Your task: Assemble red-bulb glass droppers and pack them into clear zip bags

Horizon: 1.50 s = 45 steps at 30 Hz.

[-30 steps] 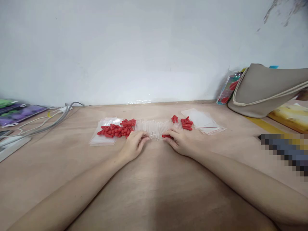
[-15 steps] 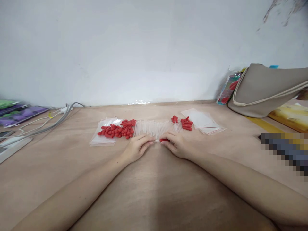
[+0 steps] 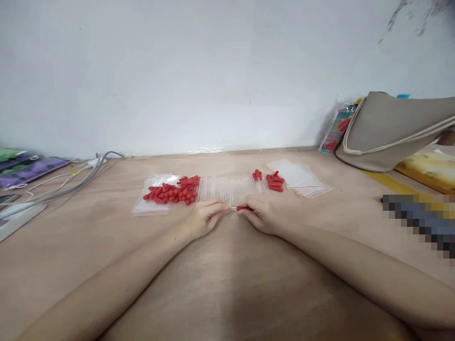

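My left hand [image 3: 212, 215] pinches a thin clear dropper tube [image 3: 233, 207] near the middle of the table. In my right hand [image 3: 261, 215] is a red rubber bulb [image 3: 243, 208], its open end meeting the tube's right end; how far the tube goes in, I cannot tell. Just beyond both hands lies a row of clear tubes [image 3: 227, 189] side by side. A heap of red bulbs [image 3: 177, 192] rests left of the row, partly on clear plastic bags [image 3: 151, 207]. Several droppers with bulbs [image 3: 257, 174] lie at the row's right end, beside more red bulbs [image 3: 275, 182].
A stack of flat zip bags [image 3: 298, 177] lies to the right. Farther right are a grey bag [image 3: 384, 132], a red-and-clear package [image 3: 336, 130] and a yellow packet [image 3: 426, 173]. Cables [image 3: 81, 175] and purple-green packages [image 3: 31, 170] occupy the left. A wall stands behind.
My left hand has shifted slightly right, toward my right hand. The tube now shows between the two hands, up against the red bulb. The view has moved a little.
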Each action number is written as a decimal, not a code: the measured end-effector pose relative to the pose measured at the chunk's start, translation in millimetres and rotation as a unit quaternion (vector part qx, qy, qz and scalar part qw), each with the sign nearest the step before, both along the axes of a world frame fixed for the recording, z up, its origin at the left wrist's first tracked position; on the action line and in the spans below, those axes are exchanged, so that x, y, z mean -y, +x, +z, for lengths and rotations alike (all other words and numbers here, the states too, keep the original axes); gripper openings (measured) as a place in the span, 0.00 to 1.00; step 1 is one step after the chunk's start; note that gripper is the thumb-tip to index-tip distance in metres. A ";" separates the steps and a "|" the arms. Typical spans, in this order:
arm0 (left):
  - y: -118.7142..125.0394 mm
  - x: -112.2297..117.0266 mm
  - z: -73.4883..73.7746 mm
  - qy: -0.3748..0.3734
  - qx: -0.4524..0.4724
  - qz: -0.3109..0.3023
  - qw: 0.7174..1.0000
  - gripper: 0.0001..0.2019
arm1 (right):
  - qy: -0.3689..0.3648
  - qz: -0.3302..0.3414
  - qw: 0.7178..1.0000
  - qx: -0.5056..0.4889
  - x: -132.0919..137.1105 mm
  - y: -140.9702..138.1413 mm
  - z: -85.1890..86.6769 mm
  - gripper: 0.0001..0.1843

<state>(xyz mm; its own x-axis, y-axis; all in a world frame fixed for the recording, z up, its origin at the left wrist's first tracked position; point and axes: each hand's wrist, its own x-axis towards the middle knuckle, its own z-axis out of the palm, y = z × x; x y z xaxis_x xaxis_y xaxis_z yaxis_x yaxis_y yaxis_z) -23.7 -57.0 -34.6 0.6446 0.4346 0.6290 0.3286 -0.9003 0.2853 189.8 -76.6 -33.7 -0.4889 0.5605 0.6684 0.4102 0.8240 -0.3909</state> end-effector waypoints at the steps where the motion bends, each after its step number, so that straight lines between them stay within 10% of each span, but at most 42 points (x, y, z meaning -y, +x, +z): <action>1: -0.5 0.1 -0.4 0.012 -0.006 0.000 1.000 0.11 | 0.004 0.002 1.000 -0.002 -0.3 0.1 -1.1 0.08; 12: 0.5 3.2 -0.8 0.090 -0.119 0.043 0.988 0.12 | 0.044 0.007 0.994 0.098 -6.4 0.7 -5.4 0.09; 39: 3.0 7.2 0.1 0.037 -0.071 0.090 0.993 0.11 | 0.036 0.021 0.992 0.121 -14.9 3.3 -4.2 0.08; 45: 6.8 8.2 2.3 0.011 -0.044 0.104 0.994 0.10 | -0.083 0.020 0.996 -0.013 -10.9 1.4 0.1 0.08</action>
